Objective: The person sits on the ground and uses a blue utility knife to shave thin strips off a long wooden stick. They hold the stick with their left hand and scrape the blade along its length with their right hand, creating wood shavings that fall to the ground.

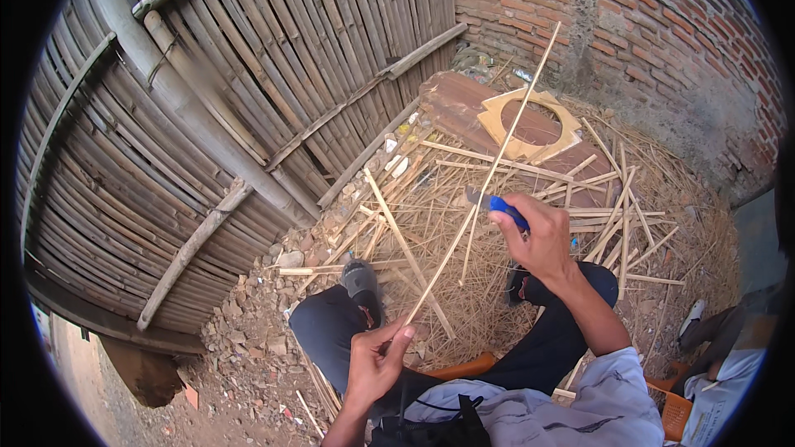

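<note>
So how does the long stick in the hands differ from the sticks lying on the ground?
The long bamboo strip is held off the ground, slanting up from the left hand past the right hand; the loose sticks lie flat, crossing every way. It looks thinner and longer than most of them. A blue-handled knife meets it; nothing touches them. All look like pale split bamboo.

There are two hands: a left hand (374,360) at 6 o'clock and a right hand (540,236) near the middle. There is one long bamboo stick (484,186), one blue-handled knife (503,209) and one flat wooden ring (530,124) at 1 o'clock. The cut sticks (513,167) on the ground are too many to count.
</note>
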`<state>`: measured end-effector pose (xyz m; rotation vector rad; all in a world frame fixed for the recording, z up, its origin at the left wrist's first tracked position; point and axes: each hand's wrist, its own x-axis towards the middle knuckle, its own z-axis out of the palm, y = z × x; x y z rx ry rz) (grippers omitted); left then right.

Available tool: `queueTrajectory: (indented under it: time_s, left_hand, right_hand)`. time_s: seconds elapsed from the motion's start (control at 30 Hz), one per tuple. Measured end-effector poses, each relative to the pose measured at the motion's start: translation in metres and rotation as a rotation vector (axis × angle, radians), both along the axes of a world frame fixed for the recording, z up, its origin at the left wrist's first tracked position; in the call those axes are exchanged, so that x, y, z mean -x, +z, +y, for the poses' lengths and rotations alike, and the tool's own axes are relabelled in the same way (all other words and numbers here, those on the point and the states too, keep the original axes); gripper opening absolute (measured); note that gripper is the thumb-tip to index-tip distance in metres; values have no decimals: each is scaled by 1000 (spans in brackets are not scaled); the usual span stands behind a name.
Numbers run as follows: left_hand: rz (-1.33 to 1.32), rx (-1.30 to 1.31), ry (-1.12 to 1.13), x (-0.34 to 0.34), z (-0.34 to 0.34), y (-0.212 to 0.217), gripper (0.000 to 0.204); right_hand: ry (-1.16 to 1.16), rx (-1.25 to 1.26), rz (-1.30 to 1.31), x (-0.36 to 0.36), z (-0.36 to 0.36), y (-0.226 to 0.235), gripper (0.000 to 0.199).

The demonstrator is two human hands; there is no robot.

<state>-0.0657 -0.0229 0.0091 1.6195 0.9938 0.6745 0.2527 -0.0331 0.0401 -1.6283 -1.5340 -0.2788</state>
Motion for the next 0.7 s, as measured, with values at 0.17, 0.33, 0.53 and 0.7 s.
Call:
queueTrajectory:
  time_s: [0.17, 0.33, 0.53, 0.7]
  left_hand:
    - [-12, 28, -15, 22, -1, -7, 24]
    - [153, -52, -85, 32, 20, -4, 34]
    - [-62, -186, -57, -10, 36, -10, 44]
    - [-225, -66, 9, -59, 37, 13, 41]
  right_hand:
    - [15, -35, -72, -37, 14, 15, 28]
    - [83, -76, -67, -27, 20, 17, 29]
    - [111, -120, -56, -13, 23, 13, 30]
    - [116, -89, -88, -12, 18, 16, 30]
